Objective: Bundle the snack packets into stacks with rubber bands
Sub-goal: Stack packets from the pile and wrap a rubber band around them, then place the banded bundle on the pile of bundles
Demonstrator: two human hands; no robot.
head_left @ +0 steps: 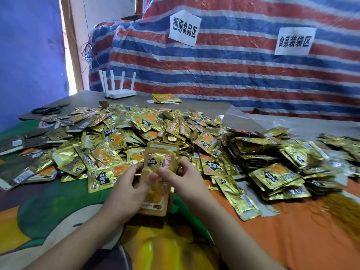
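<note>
Squaring a stack of gold snack packets (157, 172) above the heap (124, 137), left hand (128, 189) and right hand (183, 179) both grasp its sides, likely aligning edges for banding.

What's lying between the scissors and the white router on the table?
Nothing: in the head view, bare grey tabletop runs from the scissors to the router.

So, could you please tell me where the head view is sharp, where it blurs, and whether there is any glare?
Head view: the held stack of packets and both hands, left hand and right hand, are fairly sharp; the bundled stacks at right smear with blur; foil in the loose pile glints; the striped tarp bows from wide-angle distortion.
</note>
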